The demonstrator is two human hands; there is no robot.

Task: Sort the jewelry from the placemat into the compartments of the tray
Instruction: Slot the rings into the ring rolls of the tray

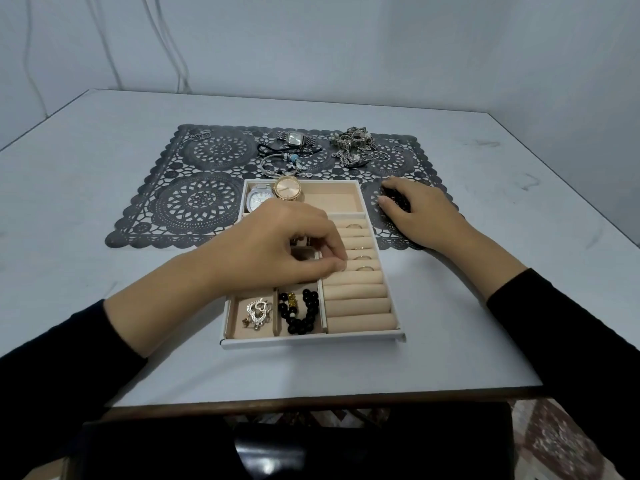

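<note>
The white, beige-lined rectangular tray (311, 342) lies lengthwise away from the person. Left hand (277, 244) pinches at its beige ring rolls (356, 292), contents unclear; right hand (424, 213) grips a black beaded bracelet (396, 202).

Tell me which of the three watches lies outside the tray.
The rectangular-faced silver watch on the placemat; the round gold watch and the other silver watch sit in the far compartment of the tray.
</note>
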